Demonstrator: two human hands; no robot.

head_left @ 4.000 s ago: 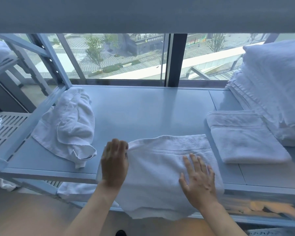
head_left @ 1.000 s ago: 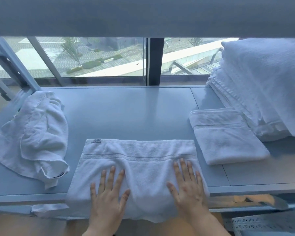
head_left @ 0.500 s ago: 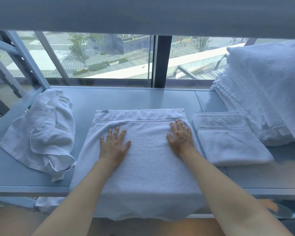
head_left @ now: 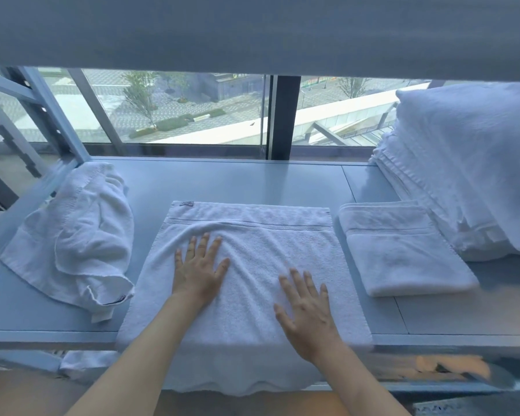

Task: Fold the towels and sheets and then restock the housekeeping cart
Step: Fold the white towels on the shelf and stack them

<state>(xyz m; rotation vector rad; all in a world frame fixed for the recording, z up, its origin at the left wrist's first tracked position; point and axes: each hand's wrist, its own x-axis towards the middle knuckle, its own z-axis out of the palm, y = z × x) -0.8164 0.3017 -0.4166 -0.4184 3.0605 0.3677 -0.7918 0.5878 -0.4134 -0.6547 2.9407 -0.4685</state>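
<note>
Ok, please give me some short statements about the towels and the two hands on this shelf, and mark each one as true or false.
1. Both hands lie flat with straight fingers on the middle towel. True: the left hand and the right hand press on it.
2. The crumpled towel lies to the right of the middle towel. False: it lies to its left.
3. A small folded towel lies to the right of the middle towel. True.
4. The near edge of the middle towel ends on the shelf. False: it hangs over the front edge.
5. The tall stack of linen stands at the far left. False: it stands at the far right.
</note>
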